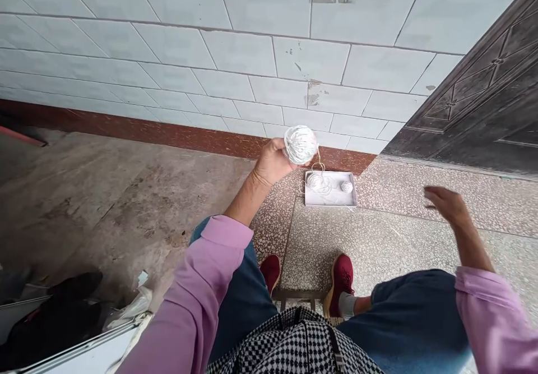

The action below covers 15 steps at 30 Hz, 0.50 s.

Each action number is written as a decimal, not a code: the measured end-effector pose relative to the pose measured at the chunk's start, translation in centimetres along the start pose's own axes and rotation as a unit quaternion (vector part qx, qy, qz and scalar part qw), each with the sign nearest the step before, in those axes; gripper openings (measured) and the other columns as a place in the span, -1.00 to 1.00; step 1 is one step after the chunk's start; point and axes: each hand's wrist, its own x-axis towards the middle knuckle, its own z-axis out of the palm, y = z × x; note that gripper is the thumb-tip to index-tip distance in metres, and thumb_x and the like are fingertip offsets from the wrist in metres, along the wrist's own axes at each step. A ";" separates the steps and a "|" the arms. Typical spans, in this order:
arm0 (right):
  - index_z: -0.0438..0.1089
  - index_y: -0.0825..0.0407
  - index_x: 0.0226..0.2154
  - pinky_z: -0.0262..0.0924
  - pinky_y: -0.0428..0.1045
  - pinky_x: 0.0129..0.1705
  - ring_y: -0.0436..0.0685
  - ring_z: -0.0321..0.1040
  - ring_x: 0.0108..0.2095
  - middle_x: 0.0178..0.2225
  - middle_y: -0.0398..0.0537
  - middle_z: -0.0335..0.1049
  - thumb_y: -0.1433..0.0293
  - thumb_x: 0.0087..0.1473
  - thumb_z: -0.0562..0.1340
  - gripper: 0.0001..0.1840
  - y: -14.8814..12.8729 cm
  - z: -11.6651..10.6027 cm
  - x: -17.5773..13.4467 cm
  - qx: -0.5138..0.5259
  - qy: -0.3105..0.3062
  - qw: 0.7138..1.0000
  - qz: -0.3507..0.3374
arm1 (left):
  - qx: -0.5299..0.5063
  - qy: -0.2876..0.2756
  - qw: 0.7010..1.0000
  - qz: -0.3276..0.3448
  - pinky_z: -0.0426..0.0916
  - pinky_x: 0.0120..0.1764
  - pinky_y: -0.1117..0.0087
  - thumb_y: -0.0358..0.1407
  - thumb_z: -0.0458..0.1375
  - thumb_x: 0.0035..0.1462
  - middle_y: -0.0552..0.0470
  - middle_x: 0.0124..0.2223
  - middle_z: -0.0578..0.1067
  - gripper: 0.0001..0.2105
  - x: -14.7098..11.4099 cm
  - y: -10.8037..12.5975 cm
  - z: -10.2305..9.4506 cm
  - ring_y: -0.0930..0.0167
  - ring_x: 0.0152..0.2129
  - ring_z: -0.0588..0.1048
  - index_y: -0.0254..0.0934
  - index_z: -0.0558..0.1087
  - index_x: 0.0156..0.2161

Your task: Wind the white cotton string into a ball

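A ball of white yarn [301,144] sits in my left hand [275,162], with the fingers and palm closed round its lower left side. From the ball a loose strand hangs down to the shallow white tray [332,203] on the floor. Inside the tray lie loose loops of yarn [319,183] and a smaller white ball [347,187]; some loops spill past the tray's left edge. Well off to the right, my right hand [448,203] is in the air with its fingers drawn together. Anything held between those fingertips is too small to make out.
A white tiled wall [235,49] with a red-brown base strip rises in front. A dark panelled door [483,93] stands at the right. Bags and a white panel [84,357] lie at the lower left. My red shoes [342,284] rest on the speckled floor.
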 end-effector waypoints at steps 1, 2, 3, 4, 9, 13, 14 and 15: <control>0.49 -0.02 -0.38 0.56 -0.01 -0.42 0.24 0.56 -0.23 -0.33 0.10 0.55 0.12 0.02 0.51 -0.67 -2.2 1.4 0.1 0.065 -0.042 0.997 -0.017 | 0.002 -0.016 1.000 -0.007 0.56 -0.29 0.29 0.03 0.43 -0.18 -0.20 -0.15 0.67 -0.30 0.1 -0.4 0.6 0.13 -0.18 0.66 -0.35 0.58 0.06; 0.53 -0.02 -0.33 0.58 -0.01 -0.37 0.26 0.57 -0.15 -0.28 0.11 0.58 0.11 0.00 0.54 -0.66 -4.5 2.9 -0.2 0.132 -0.062 0.988 -0.053 | 0.004 -0.030 0.999 -0.013 0.56 -0.27 0.28 0.03 0.43 -0.20 -0.20 -0.15 0.67 -0.31 0.2 -0.7 1.2 0.13 -0.18 0.66 -0.35 0.60 0.04; 0.57 -0.04 -0.26 0.60 0.00 -0.32 0.26 0.57 -0.08 -0.21 0.11 0.60 0.10 0.06 0.51 -0.67 -7.0 4.4 -0.7 0.191 -0.085 0.973 -0.096 | 0.007 -0.044 0.999 -0.018 0.57 -0.26 0.26 0.03 0.44 -0.21 -0.19 -0.16 0.67 -0.31 0.3 -1.0 1.7 0.13 -0.19 0.66 -0.34 0.61 0.03; 0.60 -0.05 -0.20 0.61 0.02 -0.29 0.24 0.58 -0.05 -0.14 0.10 0.62 0.09 0.12 0.48 -0.68 -9.4 5.8 -1.6 0.230 -0.120 0.957 -0.129 | 0.011 -0.058 0.998 -0.022 0.57 -0.26 0.24 0.04 0.44 -0.22 -0.19 -0.17 0.67 -0.31 0.4 -1.2 2.1 0.12 -0.19 0.66 -0.34 0.62 0.02; 0.58 -0.04 -0.10 0.58 0.03 -0.30 0.17 0.60 -0.17 -0.11 0.04 0.60 0.04 0.19 0.48 -0.61 -16.9 11.0 -6.3 0.307 -0.250 0.900 -0.181 | 0.050 -0.106 0.992 -0.050 0.56 -0.12 0.09 0.08 0.44 -0.27 -0.23 -0.18 0.68 -0.26 0.8 -2.1 3.6 -0.01 -0.10 0.66 -0.30 0.62 0.04; 0.46 -0.05 -0.17 0.46 0.00 -0.44 0.09 0.52 -0.38 -0.32 -0.06 0.54 -0.02 0.15 0.51 -0.54 -16.7 11.5 -7.3 0.333 -0.236 0.898 -0.162 | 0.086 -0.123 0.988 -0.048 0.53 -0.03 0.05 -0.01 0.45 -0.29 -0.23 -0.09 0.68 -0.32 0.8 -2.1 4.3 -0.07 0.00 0.63 -0.26 0.64 0.01; 0.44 -0.06 -0.19 0.42 -0.01 -0.48 0.07 0.48 -0.43 -0.37 -0.08 0.52 -0.03 0.16 0.50 -0.54 -16.4 11.2 -7.3 0.334 -0.211 0.905 -0.159 | 0.097 -0.129 0.986 -0.043 0.52 -0.05 0.08 -0.03 0.45 -0.28 -0.22 -0.08 0.68 -0.37 0.8 -2.1 4.4 -0.05 -0.01 0.63 -0.25 0.65 -0.02; 0.42 -0.07 -0.21 0.38 -0.01 -0.50 0.05 0.44 -0.46 -0.41 -0.10 0.50 -0.04 0.17 0.50 -0.55 -16.1 10.8 -7.2 0.331 -0.183 0.912 -0.158 | 0.112 -0.135 0.984 -0.036 0.51 -0.07 0.11 -0.06 0.45 -0.27 -0.21 -0.08 0.68 -0.41 0.8 -2.0 4.4 -0.02 -0.02 0.62 -0.25 0.66 -0.05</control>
